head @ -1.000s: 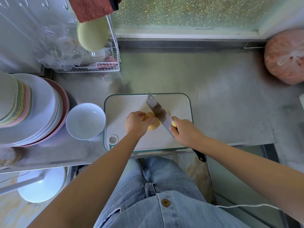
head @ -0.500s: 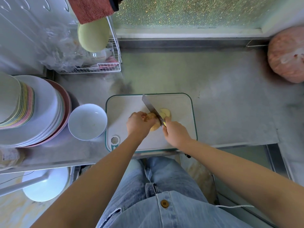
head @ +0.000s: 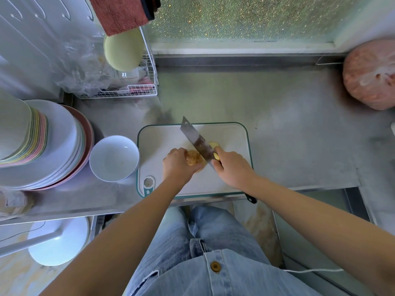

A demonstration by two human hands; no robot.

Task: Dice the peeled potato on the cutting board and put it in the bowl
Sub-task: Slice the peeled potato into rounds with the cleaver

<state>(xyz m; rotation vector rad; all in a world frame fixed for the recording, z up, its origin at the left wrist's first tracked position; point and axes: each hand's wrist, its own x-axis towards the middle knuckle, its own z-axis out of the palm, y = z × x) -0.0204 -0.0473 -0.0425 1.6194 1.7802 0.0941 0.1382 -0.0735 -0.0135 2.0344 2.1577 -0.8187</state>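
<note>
Slicing: left hand (head: 176, 165) pins potato (head: 193, 158) mid-board (head: 162, 135), right hand (head: 232, 167) gripping cleaver (head: 197, 142); bowl (head: 114, 158) beside board for dice.

Steel counter (head: 277, 129) carries cutting board (head: 230, 135), white bowl (head: 114, 159) beside it, plate stack (head: 53, 144) left.

Home kitchen: stacked plates (head: 53, 146), steel counter (head: 277, 129).

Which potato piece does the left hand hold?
The big piece left of the knife; the small slice lies free beyond the blade.
</note>
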